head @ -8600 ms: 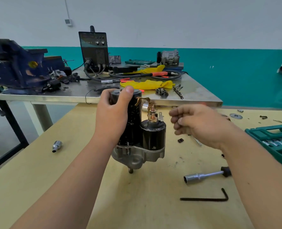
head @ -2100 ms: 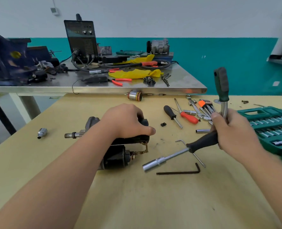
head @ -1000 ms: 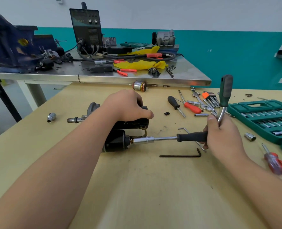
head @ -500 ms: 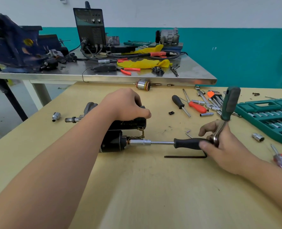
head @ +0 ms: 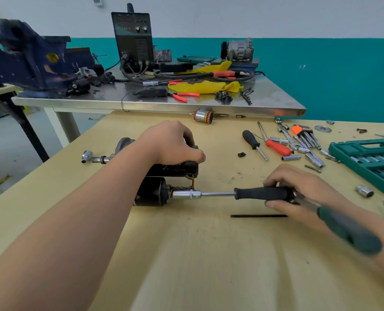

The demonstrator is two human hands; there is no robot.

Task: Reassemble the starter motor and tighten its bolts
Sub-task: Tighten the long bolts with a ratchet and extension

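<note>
The black starter motor [head: 155, 194] lies on its side on the wooden table [head: 197, 265]. My left hand [head: 173, 144] presses down on its upper cylinder. A socket driver [head: 260, 193] with a black grip lies level, its chrome socket [head: 186, 194] seated on the terminal end of the lower cylinder. My right hand [head: 299, 191] is closed around the rear of that grip, where a ratchet handle [head: 348, 232] with a green grip joins it and slants down to the right, blurred.
A black hex key [head: 258, 215] lies just below the driver. Screwdrivers [head: 276, 147], hex keys and loose sockets are scattered at right, beside a green socket case [head: 370, 162]. An armature [head: 203, 116] lies by the steel bench edge. A loose socket [head: 86, 156] is at left.
The ratchet handle has swung from pointing up to pointing down and toward me. The socket stays on the motor's terminal. My left hand has not moved.
</note>
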